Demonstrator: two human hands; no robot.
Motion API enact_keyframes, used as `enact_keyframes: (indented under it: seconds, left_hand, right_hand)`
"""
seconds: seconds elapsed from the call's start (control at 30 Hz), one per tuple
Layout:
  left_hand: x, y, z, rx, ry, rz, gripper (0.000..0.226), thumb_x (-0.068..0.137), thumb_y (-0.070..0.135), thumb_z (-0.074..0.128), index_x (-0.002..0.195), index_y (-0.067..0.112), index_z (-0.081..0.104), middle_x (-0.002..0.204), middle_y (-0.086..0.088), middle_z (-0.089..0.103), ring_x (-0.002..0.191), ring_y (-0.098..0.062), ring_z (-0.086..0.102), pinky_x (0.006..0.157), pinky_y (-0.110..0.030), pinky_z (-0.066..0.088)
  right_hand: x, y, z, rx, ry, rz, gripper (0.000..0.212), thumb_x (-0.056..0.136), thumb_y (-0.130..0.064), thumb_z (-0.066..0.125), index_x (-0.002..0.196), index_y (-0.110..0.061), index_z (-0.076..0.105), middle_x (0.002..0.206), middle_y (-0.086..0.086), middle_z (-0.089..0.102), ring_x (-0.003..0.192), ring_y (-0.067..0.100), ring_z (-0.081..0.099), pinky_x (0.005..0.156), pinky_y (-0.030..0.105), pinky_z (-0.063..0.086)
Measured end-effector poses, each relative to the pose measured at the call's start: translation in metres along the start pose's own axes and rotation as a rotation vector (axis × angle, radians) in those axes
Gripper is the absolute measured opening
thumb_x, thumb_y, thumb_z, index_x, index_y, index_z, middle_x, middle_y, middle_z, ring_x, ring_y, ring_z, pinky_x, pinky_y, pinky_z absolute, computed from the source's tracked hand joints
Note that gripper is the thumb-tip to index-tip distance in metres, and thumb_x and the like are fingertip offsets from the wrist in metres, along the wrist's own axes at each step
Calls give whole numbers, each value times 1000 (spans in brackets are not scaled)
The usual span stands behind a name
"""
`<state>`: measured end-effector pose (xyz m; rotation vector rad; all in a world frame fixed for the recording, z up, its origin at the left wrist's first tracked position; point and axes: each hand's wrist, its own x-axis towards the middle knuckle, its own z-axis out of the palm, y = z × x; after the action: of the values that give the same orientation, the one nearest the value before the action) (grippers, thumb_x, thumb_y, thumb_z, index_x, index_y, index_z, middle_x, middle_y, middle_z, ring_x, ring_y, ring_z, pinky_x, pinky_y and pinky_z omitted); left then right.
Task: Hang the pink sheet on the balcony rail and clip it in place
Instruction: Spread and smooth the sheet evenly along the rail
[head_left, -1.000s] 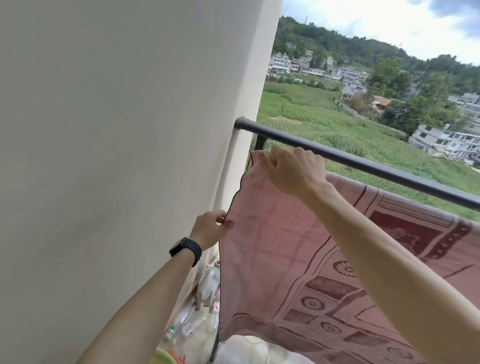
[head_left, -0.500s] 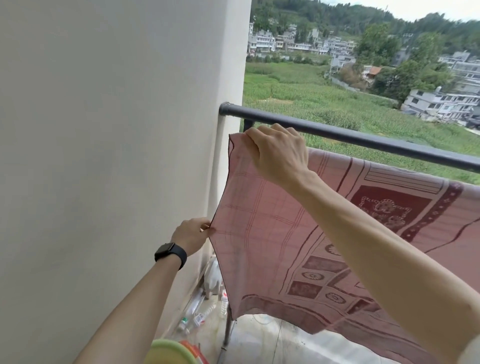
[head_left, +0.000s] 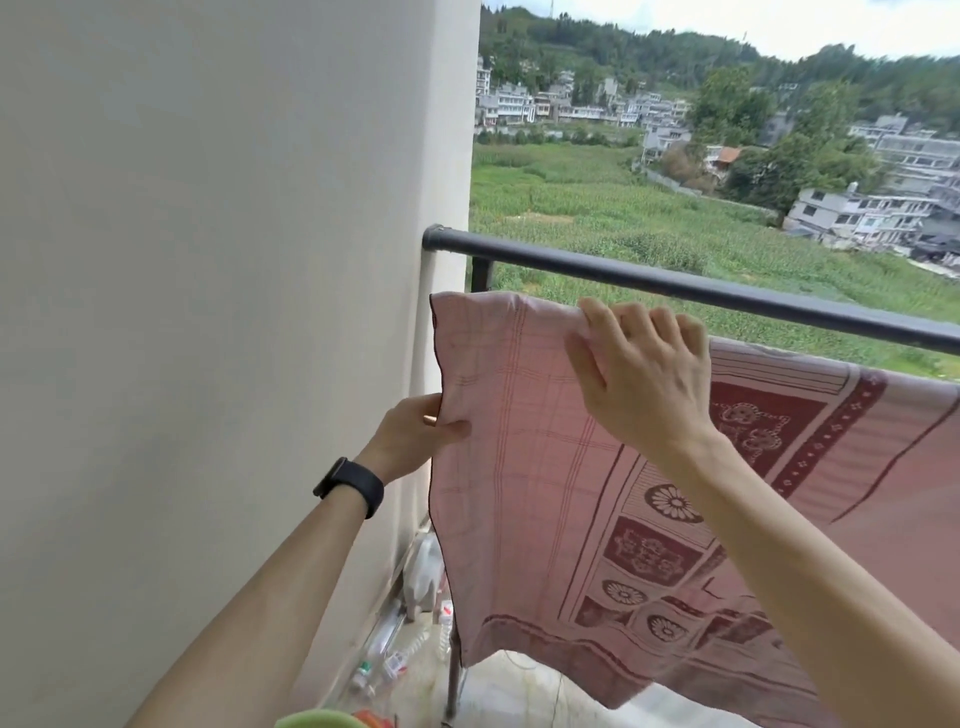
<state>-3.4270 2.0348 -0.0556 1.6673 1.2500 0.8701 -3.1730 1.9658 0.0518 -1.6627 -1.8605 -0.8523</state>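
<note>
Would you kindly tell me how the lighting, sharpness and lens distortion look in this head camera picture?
Head view: soft, even daylight, no hard shadows on the wall; the sky is nearly washed out white; the left hand, the right hand and the pink sheet are fairly sharp; the far trees at upper right look smeared; the balcony rail seems to bow slightly, as a wide-angle lens would cause.

The pink sheet (head_left: 545, 467) is shown spread just below the dark balcony rail (head_left: 675, 283), beside a pale wall (head_left: 208, 260). Its top edge is gripped by the right hand (head_left: 644, 374), with the fingers curled over the edge. Its left edge is pinched lower down by the left hand (head_left: 415, 431), on whose wrist a black watch (head_left: 353, 486) is worn. Plastic bottles (head_left: 405, 639) are seen on the floor beneath.
</note>
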Motion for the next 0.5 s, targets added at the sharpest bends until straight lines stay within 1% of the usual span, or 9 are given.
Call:
enact_keyframes:
  seconds: [0.03,0.07,0.13,0.2,0.27,0.33,0.37,0.43,0.5]
  left_hand:
    - [-3,0,-1,27,11,13,29,72,46,70,98,33,75,94,18,74,92,-8,69,83,-26,54]
    - [-7,-4,-1,43,17,19,27,75,46,70,97,31,75,94,16,75,92,-9,68,83,-26,53]
    - [-18,-19,3,13,33,7,19,83,41,73,97,28,75,93,12,75,91,-9,69,83,-28,55]
    - [-26,-33,7,8,71,-10,14,86,39,73,96,29,73,91,14,75,85,-4,70,78,-24,55]
    - [-31,-41,14,48,37,-43,15,85,37,74,98,30,71,92,15,75,82,-1,69,75,-20,54]
    - [-36,-50,26,126,-62,-89,15,85,31,72,99,27,71,92,14,75,85,-3,70,79,-19,52]
    - [-39,-55,33,182,-86,-106,12,86,29,71,97,24,71,90,13,75,85,-5,70,76,-15,50]
    - [-45,-63,40,240,-49,-130,4,89,26,69,90,23,69,84,8,73,79,-12,68,64,-7,43]
    - [-49,-69,30,256,24,-136,3,90,26,69,87,26,67,81,5,72,72,-12,68,59,-7,40]
  right_hand:
    - [-9,1,4,-17,31,-9,48,103,-50,37,140,-24,52,122,4,63,107,29,55,99,46,34]
    - [-17,1,7,-13,56,-12,51,102,-47,40,145,-22,48,131,7,58,117,30,52,105,48,31]
    - [-28,-2,11,21,65,-12,60,101,-48,44,153,-19,40,151,9,46,139,33,40,119,53,20]
    - [-34,-2,11,50,53,-45,66,100,-51,44,157,-20,33,161,8,35,150,32,28,124,55,9]
    - [-32,2,7,71,63,-68,66,99,-54,43,156,-22,34,162,6,35,151,28,27,124,53,8]
    - [-27,6,4,83,92,-11,64,98,-55,43,153,-22,39,159,4,40,149,26,31,123,55,10]
    - [-24,5,3,81,96,32,65,98,-56,44,152,-21,40,158,4,41,149,26,31,122,57,10]
    - [-25,1,4,48,72,89,68,96,-56,45,153,-19,37,156,5,41,148,28,30,121,59,7]
    - [-29,-3,7,19,49,83,72,93,-54,49,153,-17,34,155,6,39,147,30,29,120,60,4]
